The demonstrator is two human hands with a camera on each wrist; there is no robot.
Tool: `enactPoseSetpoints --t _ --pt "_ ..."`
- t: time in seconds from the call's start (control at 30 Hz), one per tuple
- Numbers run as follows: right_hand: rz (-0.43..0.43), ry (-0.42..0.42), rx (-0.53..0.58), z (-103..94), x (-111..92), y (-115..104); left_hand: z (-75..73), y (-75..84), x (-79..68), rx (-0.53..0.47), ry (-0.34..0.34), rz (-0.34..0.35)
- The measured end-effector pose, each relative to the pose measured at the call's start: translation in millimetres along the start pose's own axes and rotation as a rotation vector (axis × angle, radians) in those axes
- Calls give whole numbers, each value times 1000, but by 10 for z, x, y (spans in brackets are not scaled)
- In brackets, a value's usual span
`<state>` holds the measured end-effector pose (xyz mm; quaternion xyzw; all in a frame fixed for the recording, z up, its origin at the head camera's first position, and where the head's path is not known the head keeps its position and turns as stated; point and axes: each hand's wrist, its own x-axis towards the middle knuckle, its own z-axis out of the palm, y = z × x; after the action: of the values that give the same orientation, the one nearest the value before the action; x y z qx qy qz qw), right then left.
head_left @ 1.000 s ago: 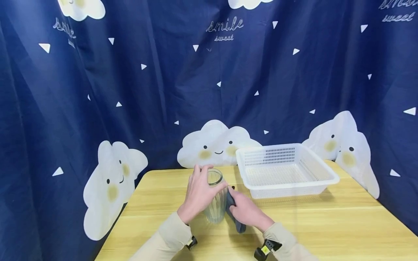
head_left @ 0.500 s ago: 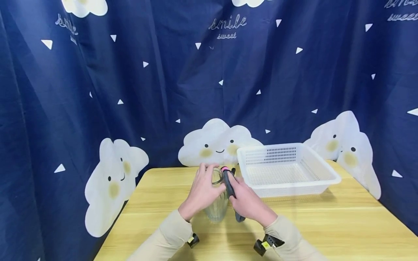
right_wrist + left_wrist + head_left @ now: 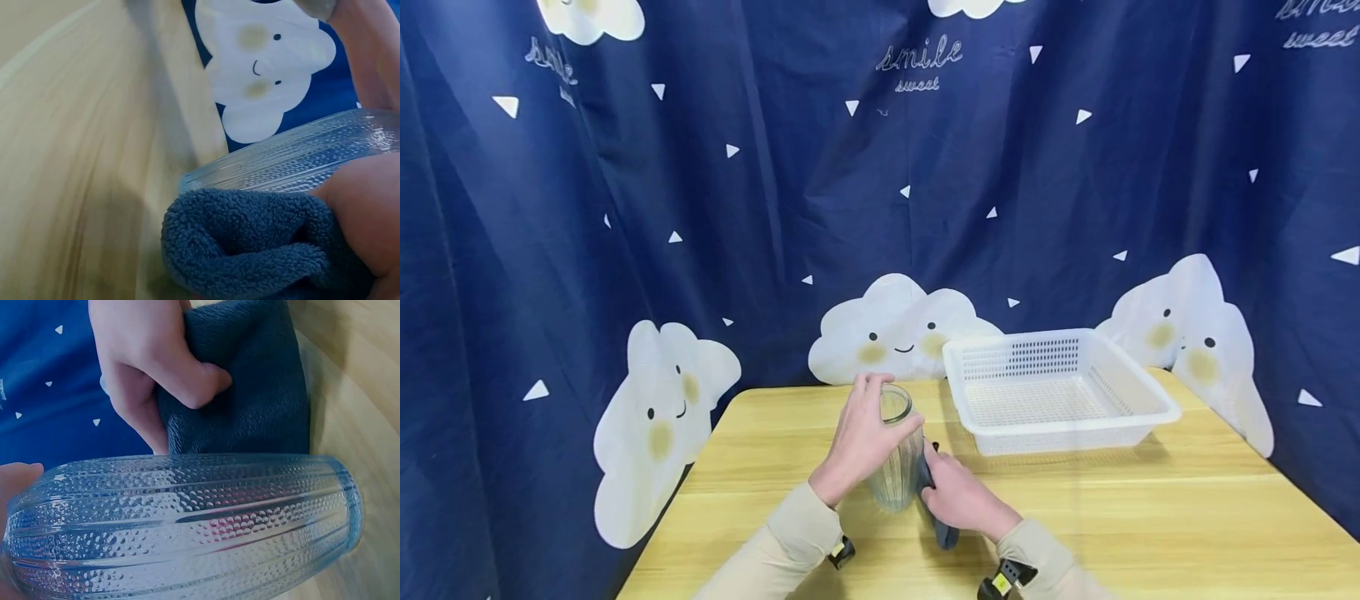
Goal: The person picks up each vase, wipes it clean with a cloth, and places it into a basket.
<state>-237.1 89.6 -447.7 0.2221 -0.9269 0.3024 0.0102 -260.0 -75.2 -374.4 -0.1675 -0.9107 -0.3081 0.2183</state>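
Note:
A clear ribbed glass vase with a dimpled surface stands near the middle of the table. Its mouth is held from above by my left hand, fingers over the far rim and thumb at the near right side. My right hand grips a folded dark blue-grey towel along the vase's right side. In the left wrist view the towel lies right against the textured glass, thumb bent over the cloth. The right wrist view shows the towel's fluffy rolled fold in front of the vase.
A white perforated plastic basket stands at the back right of the wooden table, not far beyond my right hand. Behind the table's back edge hangs a navy curtain with clouds and triangles.
My right hand moved the towel up near the vase's rim, showing a pink bit, then back down along its side. My left hand has stayed at the mouth.

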Motion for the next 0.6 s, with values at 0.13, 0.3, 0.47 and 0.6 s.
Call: enactPoseSetpoints --t 0.13,0.3,0.47,0.6 --pt "-12 7 56 -72 8 1 -2 4 -1 -16 -18 -37" --pt "18 19 116 -210 10 -50 -20 30 -1 -10 -25 -69" --pt "-18 165 58 -410 27 -194 -61 54 -9 38 -8 -71" --pt "-70 279 -9 -541 32 -309 -88 80 -8 29 -23 -54"
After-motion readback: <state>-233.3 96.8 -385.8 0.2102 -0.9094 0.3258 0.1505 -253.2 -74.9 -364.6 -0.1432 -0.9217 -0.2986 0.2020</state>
